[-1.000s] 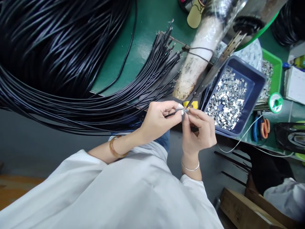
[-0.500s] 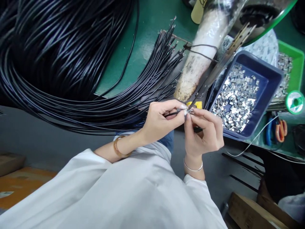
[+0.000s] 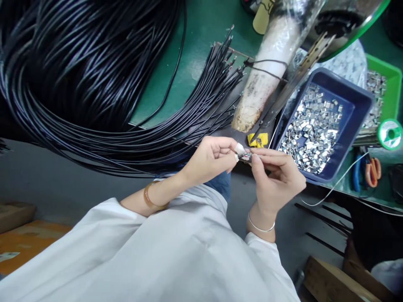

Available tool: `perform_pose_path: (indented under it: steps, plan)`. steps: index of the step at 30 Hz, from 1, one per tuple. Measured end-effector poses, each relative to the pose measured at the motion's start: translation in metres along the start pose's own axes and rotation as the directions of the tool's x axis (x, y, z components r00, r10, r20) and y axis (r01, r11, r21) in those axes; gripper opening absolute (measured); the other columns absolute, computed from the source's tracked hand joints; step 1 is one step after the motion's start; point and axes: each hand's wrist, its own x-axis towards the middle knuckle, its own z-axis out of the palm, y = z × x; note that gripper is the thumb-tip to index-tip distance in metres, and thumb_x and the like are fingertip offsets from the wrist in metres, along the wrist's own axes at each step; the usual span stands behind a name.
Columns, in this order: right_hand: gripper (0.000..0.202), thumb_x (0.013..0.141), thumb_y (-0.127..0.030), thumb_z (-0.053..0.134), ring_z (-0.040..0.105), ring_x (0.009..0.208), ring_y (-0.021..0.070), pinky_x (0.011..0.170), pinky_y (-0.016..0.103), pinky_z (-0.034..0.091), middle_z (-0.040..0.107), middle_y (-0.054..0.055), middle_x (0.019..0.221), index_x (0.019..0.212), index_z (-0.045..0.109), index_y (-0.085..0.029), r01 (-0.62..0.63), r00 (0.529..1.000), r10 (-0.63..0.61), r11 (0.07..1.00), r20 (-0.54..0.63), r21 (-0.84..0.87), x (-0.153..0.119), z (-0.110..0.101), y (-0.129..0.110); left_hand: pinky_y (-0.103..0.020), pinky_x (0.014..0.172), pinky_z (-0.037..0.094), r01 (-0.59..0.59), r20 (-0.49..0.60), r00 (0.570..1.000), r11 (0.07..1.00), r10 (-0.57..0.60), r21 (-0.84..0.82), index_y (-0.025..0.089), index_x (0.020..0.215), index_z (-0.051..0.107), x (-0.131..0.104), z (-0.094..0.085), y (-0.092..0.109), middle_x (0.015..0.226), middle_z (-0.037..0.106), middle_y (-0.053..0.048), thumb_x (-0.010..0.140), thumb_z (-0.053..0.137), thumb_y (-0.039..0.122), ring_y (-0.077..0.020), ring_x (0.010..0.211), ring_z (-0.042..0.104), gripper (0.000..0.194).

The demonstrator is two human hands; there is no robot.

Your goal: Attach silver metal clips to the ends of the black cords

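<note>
My left hand [image 3: 212,161], with white covers on the fingertips, pinches the end of a black cable. Facing it, my right hand [image 3: 278,178] pinches close to a small metal connector [image 3: 247,156] at the cable's tip; its fine detail is too small to make out. Just above my fingers is the dark pointed tip of a soldering iron [image 3: 260,129], with a yellow piece [image 3: 258,139] beside it. A thin pale wire [image 3: 273,135] rises behind my right fingers. Left of my hands, a bundle of black cables [image 3: 151,142] curves across, its stripped ends fanned out at the upper middle.
A blue bin [image 3: 355,98] of small metal shells stands at the right, a green bin [image 3: 388,84] behind it. Nearby are a green-rimmed spool [image 3: 390,134] and orange-and-blue-handled cutters [image 3: 371,172]. A white duct [image 3: 256,92] hangs over the green table [image 3: 157,94].
Both hands have drawn slightly down, away from the iron's tip, uncovering the yellow piece. My right hand has shifted right, and the connector shows between the fingers of both hands.
</note>
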Motion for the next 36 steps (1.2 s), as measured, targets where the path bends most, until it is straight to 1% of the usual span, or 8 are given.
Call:
perform_pose_path:
  steps: [5, 11, 17, 20, 25, 29, 33, 36]
  plan:
    - [0.014, 0.077, -0.01, 0.072, 0.065, 0.074, 0.0085, 0.065, 0.022, 0.054, 0.067, -0.003, 0.079, 0.085, 0.068, -0.021, 0.128, 0.986, -0.142, 0.98, -0.086, -0.151, -0.001, -0.012, -0.006, -0.014, 0.039, 0.037, 0.115, 0.041, 0.993, 0.993, -0.113, -0.04, 0.009, 0.084, 0.064, -0.003, -0.002, 0.0, 0.062, 0.066, 0.0, 0.076, 0.062, 0.012, -0.0021, 0.041, 0.045, 0.009]
    - [0.019, 0.079, -0.009, 0.07, 0.061, 0.071, 0.0063, 0.065, 0.019, 0.049, 0.065, -0.004, 0.079, 0.093, 0.065, -0.022, 0.284, 0.958, -0.248, 0.891, 0.145, -0.355, -0.008, -0.011, -0.015, -0.014, 0.043, 0.04, 0.087, 0.065, 0.994, 0.996, -0.085, -0.028, 0.009, 0.082, 0.064, -0.003, -0.002, -0.002, 0.055, 0.059, 0.004, 0.078, 0.065, 0.013, -0.0034, 0.045, 0.049, 0.006]
    - [0.005, 0.087, -0.017, 0.061, 0.063, 0.079, 0.0097, 0.066, 0.022, 0.052, 0.062, -0.002, 0.08, 0.086, 0.058, -0.02, 0.039, 0.991, -0.019, 0.989, 0.133, -0.145, -0.01, -0.007, -0.011, -0.015, 0.054, 0.043, -0.005, 0.082, 0.997, 0.999, 0.009, -0.054, 0.011, 0.08, 0.063, -0.006, 0.0, -0.005, 0.063, 0.063, 0.001, 0.078, 0.068, 0.014, -0.0043, 0.058, 0.055, 0.007]
    - [0.002, 0.089, -0.02, 0.059, 0.063, 0.061, 0.0079, 0.06, 0.023, 0.054, 0.06, -0.005, 0.072, 0.088, 0.058, -0.02, -0.083, 0.993, 0.084, 0.996, -0.081, 0.027, -0.006, -0.008, -0.008, -0.015, 0.055, 0.042, -0.004, 0.066, 0.998, 0.996, 0.01, -0.093, 0.011, 0.084, 0.063, -0.006, 0.001, -0.005, 0.061, 0.06, 0.002, 0.081, 0.066, 0.016, -0.0038, 0.057, 0.054, 0.007]
    - [0.008, 0.088, -0.027, 0.059, 0.041, 0.034, 0.0031, 0.041, 0.021, 0.049, 0.048, -0.01, 0.058, 0.097, 0.06, -0.025, 0.238, 0.835, -0.183, 0.971, -0.518, 0.04, 0.005, -0.007, -0.002, -0.015, 0.048, 0.036, -0.012, -0.036, 0.999, 0.992, 0.007, -0.124, 0.012, 0.078, 0.063, -0.002, 0.0, -0.004, 0.056, 0.054, 0.005, 0.077, 0.071, 0.02, -0.0025, 0.05, 0.047, 0.012]
    - [0.016, 0.088, -0.015, 0.058, 0.072, 0.067, 0.013, 0.063, 0.029, 0.062, 0.07, -0.004, 0.083, 0.104, 0.056, -0.021, 0.144, 0.924, -0.136, 0.99, -0.359, -0.003, -0.002, 0.0, 0.0, -0.015, 0.049, 0.039, -0.03, -0.092, 0.995, 0.998, 0.025, -0.055, 0.012, 0.078, 0.064, 0.002, 0.0, -0.004, 0.057, 0.056, 0.004, 0.073, 0.074, 0.021, -0.0035, 0.051, 0.05, 0.014]
    - [0.011, 0.083, -0.014, 0.066, 0.073, 0.081, 0.014, 0.066, 0.027, 0.062, 0.072, 0.001, 0.093, 0.091, 0.061, -0.019, 0.012, 0.993, -0.013, 1.0, -0.117, -0.002, -0.013, 0.007, 0.001, -0.016, 0.052, 0.041, -0.124, -0.12, 0.983, 0.987, 0.136, 0.103, 0.012, 0.075, 0.065, 0.001, 0.002, -0.008, 0.063, 0.061, 0.002, 0.075, 0.071, 0.02, -0.0043, 0.055, 0.051, 0.01]
    - [0.012, 0.081, -0.013, 0.067, 0.072, 0.085, 0.0132, 0.071, 0.027, 0.062, 0.072, 0.001, 0.095, 0.089, 0.064, -0.02, 0.097, 0.99, -0.11, 0.985, -0.092, -0.14, -0.014, 0.01, 0.004, -0.015, 0.053, 0.041, -0.227, -0.123, 0.954, 0.926, 0.274, 0.302, 0.012, 0.071, 0.064, -0.001, 0.004, -0.009, 0.068, 0.062, 0.0, 0.077, 0.066, 0.018, -0.0045, 0.058, 0.05, 0.008]
